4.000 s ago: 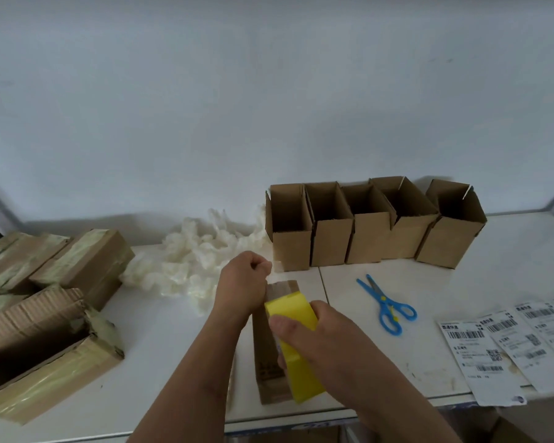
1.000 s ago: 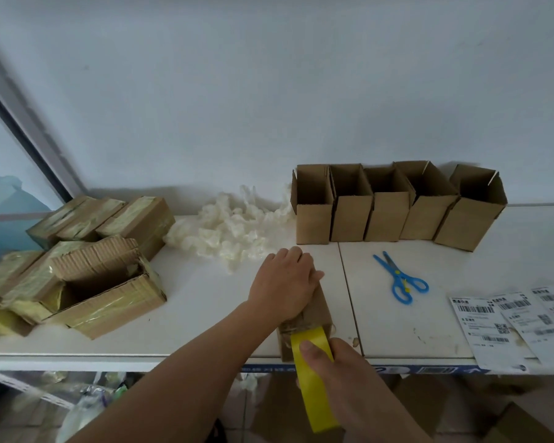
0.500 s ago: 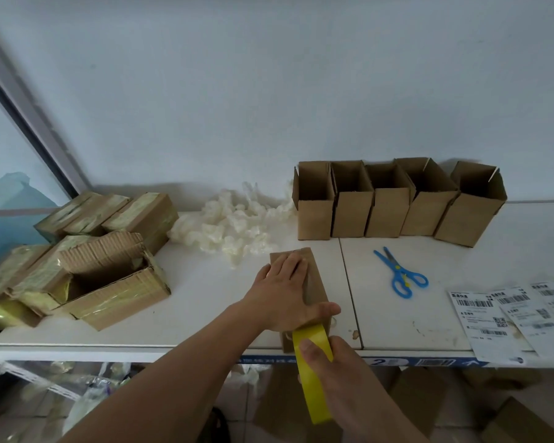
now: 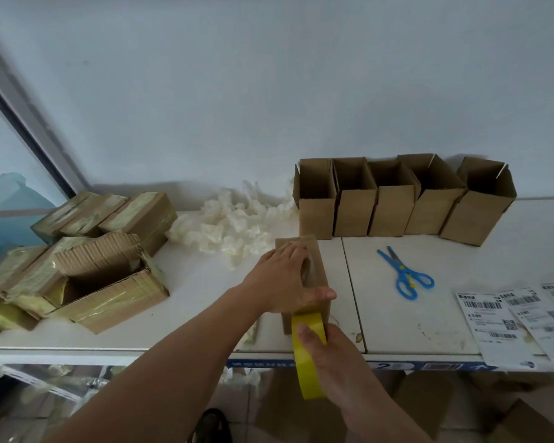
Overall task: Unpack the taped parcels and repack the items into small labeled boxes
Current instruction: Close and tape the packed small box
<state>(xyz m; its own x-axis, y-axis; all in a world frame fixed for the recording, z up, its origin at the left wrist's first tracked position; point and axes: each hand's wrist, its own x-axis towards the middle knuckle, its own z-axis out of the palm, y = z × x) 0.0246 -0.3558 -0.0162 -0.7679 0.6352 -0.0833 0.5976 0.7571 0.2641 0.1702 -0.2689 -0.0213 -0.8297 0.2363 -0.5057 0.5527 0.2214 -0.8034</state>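
Note:
A small closed cardboard box (image 4: pixel 317 266) lies on the white table (image 4: pixel 205 298) near its front edge. My left hand (image 4: pixel 282 282) presses flat on the box top, fingers straight, thumb stretched over the near end. My right hand (image 4: pixel 327 353) grips a yellow tape roll (image 4: pixel 307 372) just below the box's near end, at the table edge. Several open small boxes (image 4: pixel 394 199) stand in a row at the back. Taped parcels (image 4: pixel 109 215) are piled at the left, with one torn-open parcel (image 4: pixel 109 282) in front of them.
Blue scissors (image 4: pixel 403 276) lie right of the box. Printed shipping labels (image 4: pixel 506 318) cover the right front of the table. A heap of white packing filler (image 4: pixel 234 225) sits by the wall. More cardboard boxes (image 4: pixel 525 420) lie on the floor below.
My left hand has slid along the box top and spread flat, thumb now over the near end. The tape roll stays at the box's near end in my right hand.

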